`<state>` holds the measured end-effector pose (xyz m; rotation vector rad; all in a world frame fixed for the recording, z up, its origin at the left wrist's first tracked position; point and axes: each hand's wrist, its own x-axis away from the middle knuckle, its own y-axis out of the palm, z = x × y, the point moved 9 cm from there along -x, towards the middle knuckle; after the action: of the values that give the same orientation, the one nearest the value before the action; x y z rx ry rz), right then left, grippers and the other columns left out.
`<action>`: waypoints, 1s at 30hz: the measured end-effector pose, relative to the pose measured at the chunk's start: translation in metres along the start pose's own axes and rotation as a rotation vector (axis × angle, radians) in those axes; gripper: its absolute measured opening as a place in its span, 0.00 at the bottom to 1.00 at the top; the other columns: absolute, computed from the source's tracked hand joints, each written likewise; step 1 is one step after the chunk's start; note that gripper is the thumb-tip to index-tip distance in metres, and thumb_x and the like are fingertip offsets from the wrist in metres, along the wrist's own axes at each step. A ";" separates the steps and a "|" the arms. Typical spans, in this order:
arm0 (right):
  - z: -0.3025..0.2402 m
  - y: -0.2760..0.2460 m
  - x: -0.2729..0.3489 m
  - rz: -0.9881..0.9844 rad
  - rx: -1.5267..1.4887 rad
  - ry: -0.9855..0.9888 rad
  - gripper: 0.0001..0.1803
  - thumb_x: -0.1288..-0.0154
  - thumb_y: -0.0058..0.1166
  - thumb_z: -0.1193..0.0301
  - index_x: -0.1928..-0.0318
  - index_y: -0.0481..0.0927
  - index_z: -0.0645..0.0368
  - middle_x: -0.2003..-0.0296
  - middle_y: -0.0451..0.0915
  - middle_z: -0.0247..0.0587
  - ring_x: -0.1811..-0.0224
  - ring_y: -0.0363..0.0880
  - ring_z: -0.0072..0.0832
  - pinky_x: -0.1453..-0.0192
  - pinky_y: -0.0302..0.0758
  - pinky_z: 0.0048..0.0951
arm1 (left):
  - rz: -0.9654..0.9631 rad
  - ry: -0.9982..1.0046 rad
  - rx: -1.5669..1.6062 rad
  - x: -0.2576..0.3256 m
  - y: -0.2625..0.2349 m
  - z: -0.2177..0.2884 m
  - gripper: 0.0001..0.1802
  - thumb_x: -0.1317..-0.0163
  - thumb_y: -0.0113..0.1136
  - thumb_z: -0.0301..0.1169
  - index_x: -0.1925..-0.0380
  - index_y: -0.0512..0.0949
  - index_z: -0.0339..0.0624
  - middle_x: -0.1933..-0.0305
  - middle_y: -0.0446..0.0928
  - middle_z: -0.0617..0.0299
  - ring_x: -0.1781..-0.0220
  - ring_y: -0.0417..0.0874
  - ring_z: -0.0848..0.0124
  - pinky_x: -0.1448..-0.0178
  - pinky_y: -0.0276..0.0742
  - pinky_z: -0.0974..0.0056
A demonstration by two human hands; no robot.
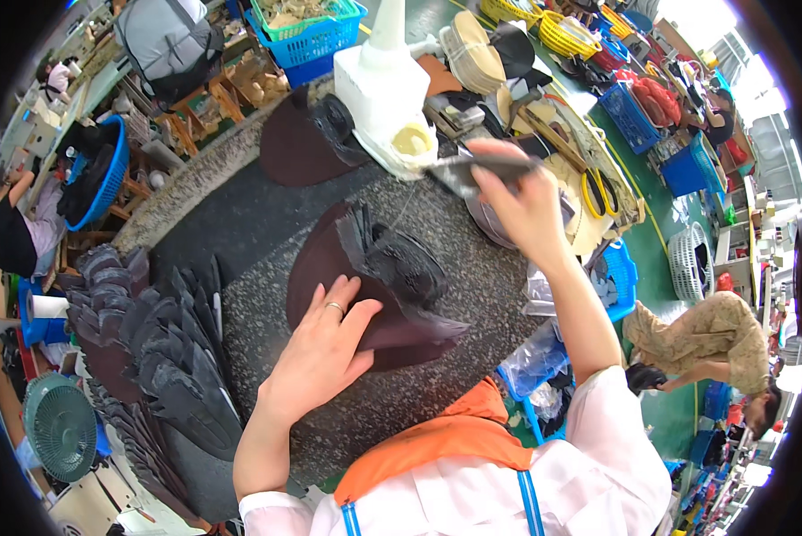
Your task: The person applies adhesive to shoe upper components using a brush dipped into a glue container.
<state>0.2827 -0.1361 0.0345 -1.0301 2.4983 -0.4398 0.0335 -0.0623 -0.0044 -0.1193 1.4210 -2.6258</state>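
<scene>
To the right of the right hand [522, 192] lie yellow-handled scissors [599, 186]; farther right stands a white basket [689, 259]. A green fan [60, 427] is well left of the left hand [321, 357]. Far ahead of that hand sits a grey backpack [162, 43].

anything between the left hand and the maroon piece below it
Nothing visible: the left hand lies directly on the maroon piece. The dark tool in the right hand is off by the white container.

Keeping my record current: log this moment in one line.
Left hand: resting on curved maroon leather-like piece; right hand: gripping flat grey blade near boxy white pot; surface: speckled grey stone slab
</scene>
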 end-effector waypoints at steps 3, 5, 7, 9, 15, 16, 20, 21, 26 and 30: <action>0.017 0.019 -0.061 0.012 0.310 -0.201 0.11 0.34 0.61 0.70 0.53 0.85 0.61 0.65 0.84 0.51 0.59 0.84 0.39 0.54 0.78 0.36 | -0.063 -0.024 0.651 -0.014 -0.020 -0.019 0.25 0.33 0.62 0.26 0.37 0.72 0.36 0.35 0.74 0.39 0.30 0.74 0.49 0.24 0.64 0.48; 0.060 0.049 -0.090 -0.035 0.413 -0.329 0.14 0.36 0.62 0.64 0.63 0.83 0.64 0.69 0.81 0.56 0.60 0.79 0.54 0.53 0.75 0.49 | 0.078 -0.128 1.048 0.003 -0.022 -0.059 0.24 0.32 0.60 0.24 0.36 0.72 0.34 0.36 0.76 0.42 0.32 0.76 0.54 0.26 0.67 0.52; 0.088 0.062 -0.102 -0.103 0.489 -0.115 0.15 0.37 0.63 0.63 0.66 0.83 0.66 0.68 0.82 0.59 0.58 0.80 0.54 0.53 0.75 0.48 | 0.331 -0.153 1.453 0.017 -0.033 -0.105 0.22 0.31 0.57 0.20 0.37 0.74 0.30 0.38 0.79 0.48 0.35 0.80 0.62 0.30 0.71 0.57; 0.089 0.060 -0.101 -0.144 0.456 0.011 0.15 0.37 0.63 0.63 0.67 0.83 0.66 0.69 0.82 0.59 0.59 0.81 0.53 0.53 0.75 0.49 | 0.604 -0.080 1.282 0.023 -0.073 -0.126 0.17 0.32 0.55 0.16 0.45 0.78 0.23 0.40 0.81 0.48 0.40 0.83 0.63 0.31 0.73 0.58; 0.059 0.057 -0.083 -0.112 0.529 -0.193 0.12 0.36 0.61 0.67 0.59 0.82 0.65 0.60 0.83 0.51 0.51 0.80 0.48 0.48 0.76 0.46 | 0.748 0.108 -0.422 -0.051 -0.095 -0.120 0.21 0.39 0.55 0.20 0.52 0.88 0.54 0.36 0.79 0.57 0.30 0.75 0.52 0.20 0.53 0.38; 0.057 0.057 -0.081 -0.108 0.526 -0.195 0.12 0.36 0.61 0.67 0.59 0.82 0.65 0.60 0.83 0.51 0.51 0.80 0.48 0.48 0.76 0.46 | 0.750 0.162 -0.495 -0.061 -0.081 -0.127 0.20 0.40 0.56 0.22 0.52 0.88 0.54 0.36 0.79 0.58 0.30 0.75 0.53 0.21 0.54 0.37; 0.056 0.052 -0.079 -0.076 0.490 -0.207 0.13 0.35 0.61 0.67 0.56 0.83 0.64 0.63 0.83 0.48 0.52 0.81 0.46 0.47 0.77 0.45 | 0.664 0.221 -0.580 -0.089 -0.042 -0.151 0.20 0.43 0.58 0.26 0.51 0.87 0.57 0.36 0.78 0.61 0.30 0.75 0.56 0.23 0.56 0.35; 0.054 0.053 -0.080 -0.069 0.499 -0.227 0.13 0.35 0.60 0.67 0.56 0.83 0.63 0.63 0.83 0.47 0.52 0.81 0.46 0.47 0.77 0.45 | 0.603 0.201 -0.607 -0.095 -0.036 -0.161 0.21 0.42 0.57 0.25 0.50 0.86 0.58 0.34 0.76 0.60 0.27 0.71 0.55 0.22 0.54 0.33; 0.038 0.059 -0.071 -0.066 0.539 -0.376 0.11 0.37 0.59 0.72 0.53 0.82 0.57 0.64 0.79 0.46 0.58 0.82 0.48 0.53 0.78 0.45 | 0.425 -0.294 -0.469 -0.096 -0.063 -0.170 0.44 0.50 0.74 0.32 0.30 0.69 0.59 0.20 0.55 0.53 0.17 0.46 0.42 0.20 0.41 0.30; 0.042 0.010 -0.051 0.231 0.487 -0.396 0.17 0.36 0.55 0.78 0.46 0.77 0.58 0.68 0.82 0.46 0.73 0.82 0.43 0.68 0.79 0.40 | 0.258 0.064 -0.095 -0.045 -0.051 -0.029 0.39 0.51 0.76 0.39 0.36 0.74 0.50 0.26 0.61 0.40 0.22 0.53 0.33 0.22 0.49 0.30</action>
<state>0.3298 -0.0983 0.0065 -0.5626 1.9848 -0.6563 0.0686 -0.0028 0.0221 0.1294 1.4716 -2.3746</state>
